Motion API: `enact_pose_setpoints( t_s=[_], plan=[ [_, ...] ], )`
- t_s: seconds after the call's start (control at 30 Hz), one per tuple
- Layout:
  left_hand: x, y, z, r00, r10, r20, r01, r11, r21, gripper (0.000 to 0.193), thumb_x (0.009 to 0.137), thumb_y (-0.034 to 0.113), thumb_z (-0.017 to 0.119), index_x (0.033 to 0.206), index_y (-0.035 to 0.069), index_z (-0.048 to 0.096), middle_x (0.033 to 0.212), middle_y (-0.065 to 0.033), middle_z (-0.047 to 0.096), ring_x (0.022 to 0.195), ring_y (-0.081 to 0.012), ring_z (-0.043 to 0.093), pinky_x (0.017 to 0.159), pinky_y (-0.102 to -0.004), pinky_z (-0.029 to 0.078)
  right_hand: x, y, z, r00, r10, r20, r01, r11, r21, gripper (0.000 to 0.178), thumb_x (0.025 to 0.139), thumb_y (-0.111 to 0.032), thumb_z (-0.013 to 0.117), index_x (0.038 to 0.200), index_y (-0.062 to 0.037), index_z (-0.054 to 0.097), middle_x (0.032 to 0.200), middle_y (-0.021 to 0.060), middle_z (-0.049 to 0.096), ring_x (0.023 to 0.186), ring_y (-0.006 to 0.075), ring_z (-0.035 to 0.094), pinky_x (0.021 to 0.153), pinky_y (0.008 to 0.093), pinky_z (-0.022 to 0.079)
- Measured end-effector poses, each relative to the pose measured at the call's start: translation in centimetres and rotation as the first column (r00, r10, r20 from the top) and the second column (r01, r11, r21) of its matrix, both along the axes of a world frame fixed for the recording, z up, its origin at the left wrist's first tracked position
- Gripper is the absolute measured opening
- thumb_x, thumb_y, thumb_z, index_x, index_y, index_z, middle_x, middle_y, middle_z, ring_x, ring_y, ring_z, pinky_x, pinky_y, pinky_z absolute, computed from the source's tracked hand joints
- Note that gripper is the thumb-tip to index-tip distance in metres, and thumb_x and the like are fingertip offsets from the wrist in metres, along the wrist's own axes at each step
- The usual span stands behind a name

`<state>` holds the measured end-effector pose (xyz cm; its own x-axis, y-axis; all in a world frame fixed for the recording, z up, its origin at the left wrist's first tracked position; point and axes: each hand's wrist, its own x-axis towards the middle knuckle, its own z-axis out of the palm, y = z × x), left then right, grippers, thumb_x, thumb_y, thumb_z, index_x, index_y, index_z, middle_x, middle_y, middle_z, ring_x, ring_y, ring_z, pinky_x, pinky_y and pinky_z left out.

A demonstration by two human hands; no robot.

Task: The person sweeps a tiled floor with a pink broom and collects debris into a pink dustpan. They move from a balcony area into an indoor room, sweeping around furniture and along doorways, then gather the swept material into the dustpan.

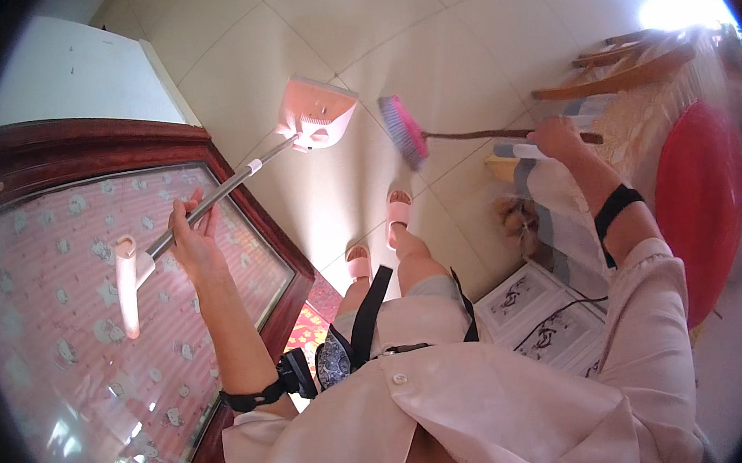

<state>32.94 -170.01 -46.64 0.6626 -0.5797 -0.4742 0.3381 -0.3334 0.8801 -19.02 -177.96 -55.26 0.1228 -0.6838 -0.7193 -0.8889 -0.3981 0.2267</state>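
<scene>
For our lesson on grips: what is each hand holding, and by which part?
Left hand: the dustpan, by its metal pole near the pale crossbar. Right hand: the broom, by its brown stick near the end.

Dark wooden frame [98,139], pink-patterned panel [71,328], red rounded object [701,203], white patterned box [532,310]

No legible txt, nos. or signs

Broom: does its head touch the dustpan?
No, bare floor shows between the head of the broom and the dustpan.
</scene>
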Motion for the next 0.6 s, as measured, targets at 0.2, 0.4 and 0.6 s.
enact_pose_setpoints(
  t_s=[0.2, 0.4, 0.6],
  plan=[
    [-1.6, -1.1, -0.3, 0.994, 0.106, -0.024, -0.106, 0.994, -0.007, 0.024, 0.083, 0.026, 0.047, 0.075, 0.004, 0.046, 0.102, -0.0207, 0.052, 0.098, -0.0279, 0.05, 0.082, -0.035, 0.045, 0.1, -1.7, 4.1, 0.952, 0.305, 0.013, -0.298, 0.936, -0.187, 0.01, 0.069, -0.017, 0.057, 0.065, -0.0078, 0.06, 0.068, 0.007, 0.06, 0.068, 0.0229, 0.06, 0.056, 0.033, 0.046],
    [-1.3, -1.8, 1.4, 0.995, 0.095, -0.007, -0.095, 0.994, -0.048, 0.025, 0.083, 0.026, 0.047, 0.073, 0.004, 0.046, 0.102, -0.0214, 0.052, 0.102, -0.0285, 0.048, 0.083, -0.0353, 0.045, 4.0, 0.3, 0.2, 0.924, 0.002, 0.382, -0.017, 0.999, 0.035, 0.022, 0.077, -0.026, 0.05, 0.071, -0.0067, 0.059, 0.07, 0.0102, 0.059, 0.074, 0.0277, 0.057, 0.062, 0.0371, 0.046],
    [-2.8, -2.5, 1.4, 0.996, 0.088, 0.027, -0.086, 0.994, -0.065, 0.023, 0.085, 0.021, 0.043, 0.071, 0.003, 0.045, 0.105, -0.025, 0.049, 0.109, -0.0305, 0.043, 0.087, -0.0417, 0.043, 8.4, 6.2, -11.2, 0.87, -0.076, 0.488, -0.03, 0.978, 0.206, 0.027, 0.08, -0.028, 0.046, 0.073, -0.0059, 0.058, 0.077, 0.011, 0.059, 0.079, 0.0274, 0.056, 0.067, 0.0384, 0.045]
  ],
)
